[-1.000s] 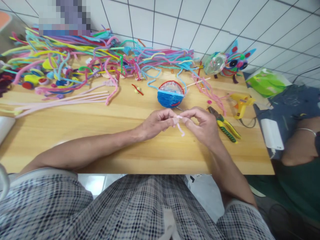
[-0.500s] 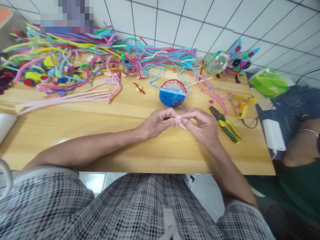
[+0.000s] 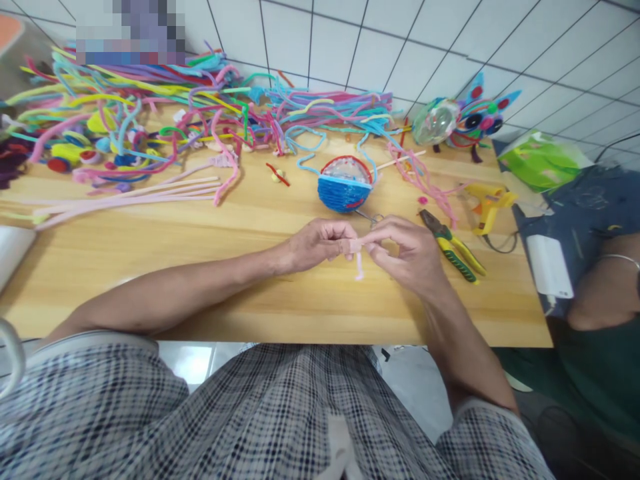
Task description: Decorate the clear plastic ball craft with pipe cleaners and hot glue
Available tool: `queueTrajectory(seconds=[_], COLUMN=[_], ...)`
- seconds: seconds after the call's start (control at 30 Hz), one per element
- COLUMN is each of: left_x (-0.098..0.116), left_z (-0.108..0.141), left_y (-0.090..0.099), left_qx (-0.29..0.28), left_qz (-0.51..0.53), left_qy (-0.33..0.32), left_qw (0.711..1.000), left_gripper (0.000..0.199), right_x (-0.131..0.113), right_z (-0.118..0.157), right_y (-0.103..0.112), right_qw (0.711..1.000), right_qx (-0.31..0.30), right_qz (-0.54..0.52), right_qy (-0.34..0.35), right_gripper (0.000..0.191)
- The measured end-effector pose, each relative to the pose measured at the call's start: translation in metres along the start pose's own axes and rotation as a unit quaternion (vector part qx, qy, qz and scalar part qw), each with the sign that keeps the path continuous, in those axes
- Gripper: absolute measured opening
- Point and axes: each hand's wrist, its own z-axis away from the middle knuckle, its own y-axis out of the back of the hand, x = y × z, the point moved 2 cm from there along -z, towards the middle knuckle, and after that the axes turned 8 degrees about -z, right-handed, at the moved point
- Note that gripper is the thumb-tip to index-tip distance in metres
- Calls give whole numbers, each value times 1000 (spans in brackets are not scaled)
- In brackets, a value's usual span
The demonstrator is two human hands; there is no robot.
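A short light-pink pipe cleaner [image 3: 359, 265] is pinched between the thumb and curled fingers of my left hand [image 3: 323, 245], part of it bunched or wound at the fingertips. Its thin tail hangs down, bent at the end. My right hand [image 3: 406, 252] meets it from the other side, forefinger and thumb closed in at the bunched part; the exact grip is small and partly hidden. Just beyond both hands sits a round bowl-like craft piece [image 3: 344, 193], wrapped in blue pipe cleaner with a red rim and a clear top. Scissors [image 3: 373, 217] lie partly hidden beside it.
Pliers [image 3: 453, 247] and a yellow glue gun [image 3: 484, 205] lie to the right. Heaps of coloured pipe cleaners [image 3: 150, 100] fill the back left. A decorated animal figure [image 3: 480, 123] stands at the back right. Another person's arm [image 3: 607, 287] shows at the right edge.
The pink pipe cleaner's tail now hangs down below my fingers, where before only a small bit showed. My right fingertips have shifted slightly away from my left ones.
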Motion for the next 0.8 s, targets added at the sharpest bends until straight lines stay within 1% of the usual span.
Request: queueTrajectory(seconds=[0.07, 0.17, 0.2, 0.3, 0.47, 0.53, 0.6, 0.7, 0.8], left_x=[1, 3, 3, 2, -1, -1, 0, 0, 0], left_z=[0, -1, -1, 1, 4, 5, 5, 6, 6], left_y=[0, -1, -2, -3, -5, -5, -4, -3, -2], left_qx=[8, 30, 37, 62, 103, 107, 102, 101, 141], left_qz=[2, -1, -2, -10, -56, -79, -93, -101, -94], left_qy=[-1, -6, -10, -23, -56, -62, -62, -68, -79], left_qw=[1000, 1000, 999, 998, 992, 989, 988, 987, 982], left_gripper=[50, 51, 52, 55, 48, 46, 47, 51, 52], right_x=[1, 5, 8, 12, 11, 10, 10, 12, 14], right_z=[-1, -1, 0, 2, 2, 2, 1, 1, 1], right_y=[0, -2, -4, -9, -15, -16, -15, -14, -16], right_qw=[1000, 994, 991, 978, 970, 968, 968, 966, 954], right_qx=[8, 44, 54, 65, 53, 47, 38, 45, 35], right_qz=[-8, -49, -72, -138, -167, -170, -170, -173, -203], right_qy=[-26, -81, -100, -144, -170, -178, -183, -187, -217], right_gripper=[16, 8, 7, 15, 20, 23, 26, 32, 36])
